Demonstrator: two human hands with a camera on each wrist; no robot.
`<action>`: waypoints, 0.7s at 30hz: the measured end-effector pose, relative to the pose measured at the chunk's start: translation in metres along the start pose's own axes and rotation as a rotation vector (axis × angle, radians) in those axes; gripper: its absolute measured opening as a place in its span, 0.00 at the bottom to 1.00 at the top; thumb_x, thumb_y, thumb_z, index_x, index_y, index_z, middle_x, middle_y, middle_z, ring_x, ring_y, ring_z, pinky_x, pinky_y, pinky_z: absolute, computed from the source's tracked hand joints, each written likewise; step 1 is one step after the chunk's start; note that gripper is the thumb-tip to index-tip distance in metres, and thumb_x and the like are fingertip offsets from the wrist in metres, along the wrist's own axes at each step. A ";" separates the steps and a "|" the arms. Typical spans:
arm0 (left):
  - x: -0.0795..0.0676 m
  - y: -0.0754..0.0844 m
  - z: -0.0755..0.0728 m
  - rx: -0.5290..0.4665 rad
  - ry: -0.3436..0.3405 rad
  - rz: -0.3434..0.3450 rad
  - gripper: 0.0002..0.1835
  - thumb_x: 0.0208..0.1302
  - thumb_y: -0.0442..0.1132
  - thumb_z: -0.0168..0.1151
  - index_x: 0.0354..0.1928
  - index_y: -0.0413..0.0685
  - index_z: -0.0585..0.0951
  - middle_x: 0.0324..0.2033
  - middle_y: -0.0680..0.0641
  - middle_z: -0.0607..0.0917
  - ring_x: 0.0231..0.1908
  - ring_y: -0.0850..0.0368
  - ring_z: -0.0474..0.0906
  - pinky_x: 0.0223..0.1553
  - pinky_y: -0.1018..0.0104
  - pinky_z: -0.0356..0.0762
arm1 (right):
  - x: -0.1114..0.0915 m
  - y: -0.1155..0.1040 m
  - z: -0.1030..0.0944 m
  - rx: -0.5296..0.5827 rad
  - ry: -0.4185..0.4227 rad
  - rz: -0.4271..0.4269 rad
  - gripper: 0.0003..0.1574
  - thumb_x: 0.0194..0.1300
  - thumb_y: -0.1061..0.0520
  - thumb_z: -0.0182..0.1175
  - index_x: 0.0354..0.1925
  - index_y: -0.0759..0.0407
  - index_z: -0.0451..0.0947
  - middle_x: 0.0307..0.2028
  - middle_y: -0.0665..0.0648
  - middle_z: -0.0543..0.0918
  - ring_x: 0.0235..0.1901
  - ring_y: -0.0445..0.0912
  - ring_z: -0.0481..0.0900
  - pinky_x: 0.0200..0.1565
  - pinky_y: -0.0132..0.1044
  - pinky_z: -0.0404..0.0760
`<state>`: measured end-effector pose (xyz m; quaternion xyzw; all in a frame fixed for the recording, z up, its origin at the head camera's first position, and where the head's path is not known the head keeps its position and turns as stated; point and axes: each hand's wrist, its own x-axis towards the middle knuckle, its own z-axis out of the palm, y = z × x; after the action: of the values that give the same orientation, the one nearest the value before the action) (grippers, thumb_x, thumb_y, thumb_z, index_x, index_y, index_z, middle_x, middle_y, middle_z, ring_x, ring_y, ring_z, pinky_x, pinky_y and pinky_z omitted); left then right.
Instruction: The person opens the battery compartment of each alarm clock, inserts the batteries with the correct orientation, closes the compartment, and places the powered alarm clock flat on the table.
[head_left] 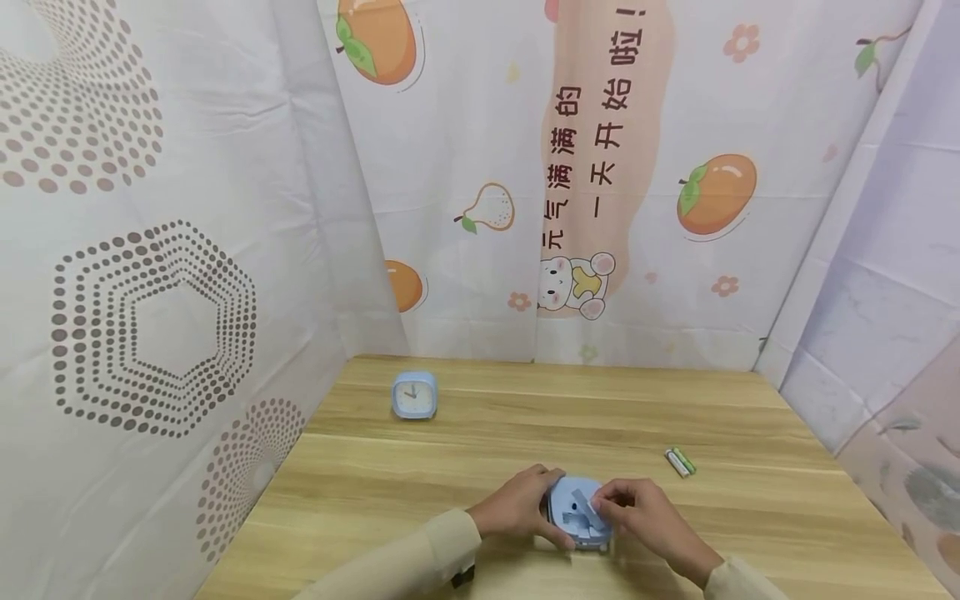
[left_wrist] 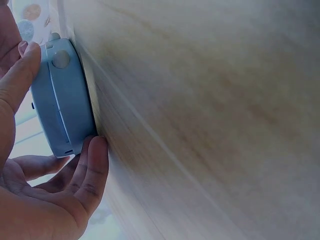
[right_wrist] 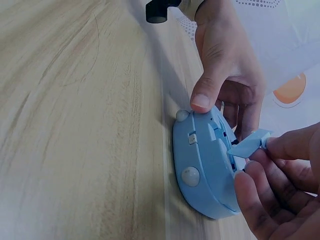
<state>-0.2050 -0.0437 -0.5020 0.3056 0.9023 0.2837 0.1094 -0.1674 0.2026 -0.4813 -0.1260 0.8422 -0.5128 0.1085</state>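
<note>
A light blue alarm clock (head_left: 564, 493) lies face down on the wooden table, its back turned up and the battery compartment uncovered. My left hand (head_left: 519, 505) grips it by the sides, thumb on the near edge and fingers around the far edge; in the left wrist view, fingertips touch the clock's side (left_wrist: 67, 95). Between thumb and finger, my right hand (head_left: 647, 515) pinches a small blue battery cover (right_wrist: 250, 144), tilted above the compartment. Other right-hand fingertips rest at the clock's edge in the right wrist view. The compartment's inside is mostly hidden there.
A second light blue clock (head_left: 414, 395) stands upright at the table's back left, dial facing me. Two AA-type batteries (head_left: 680, 462), with green and silver on them, lie side by side to the right. Printed curtains (head_left: 465, 150) hang behind and beside the table (head_left: 525, 408).
</note>
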 end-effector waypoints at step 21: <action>0.000 0.001 0.000 -0.010 0.012 0.015 0.54 0.44 0.58 0.85 0.72 0.44 0.72 0.56 0.53 0.80 0.50 0.68 0.73 0.54 0.71 0.74 | 0.000 0.009 -0.010 0.157 -0.006 0.073 0.14 0.72 0.55 0.64 0.46 0.67 0.84 0.39 0.56 0.85 0.38 0.50 0.81 0.34 0.41 0.84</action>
<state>-0.2052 -0.0432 -0.5013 0.3099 0.8993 0.2908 0.1033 -0.1710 0.2148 -0.4852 -0.0878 0.8032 -0.5725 0.1391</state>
